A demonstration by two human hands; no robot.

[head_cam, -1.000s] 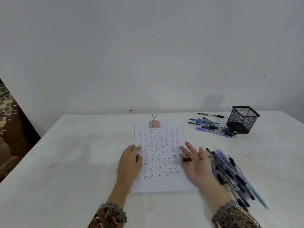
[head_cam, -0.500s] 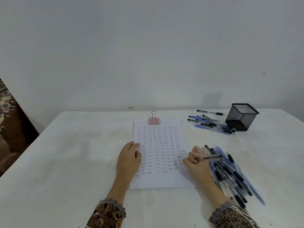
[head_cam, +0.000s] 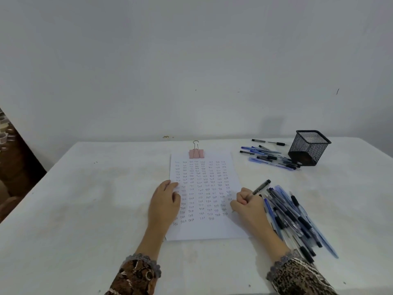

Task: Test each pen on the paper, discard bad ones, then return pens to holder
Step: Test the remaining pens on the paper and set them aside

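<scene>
Our left grip (head_cam: 164,202) lies flat, pinning the paper (head_cam: 204,229) steady. Our right grip (head_cam: 248,206) clamps a pen (head_cam: 260,187) to test it.

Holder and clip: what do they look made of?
Holder: likely black metal wire mesh, matte; a fine see-through grid shows on its walls. Clip: probably painted pink metal body with a bare silvery wire handle; too small to be sure.
</scene>
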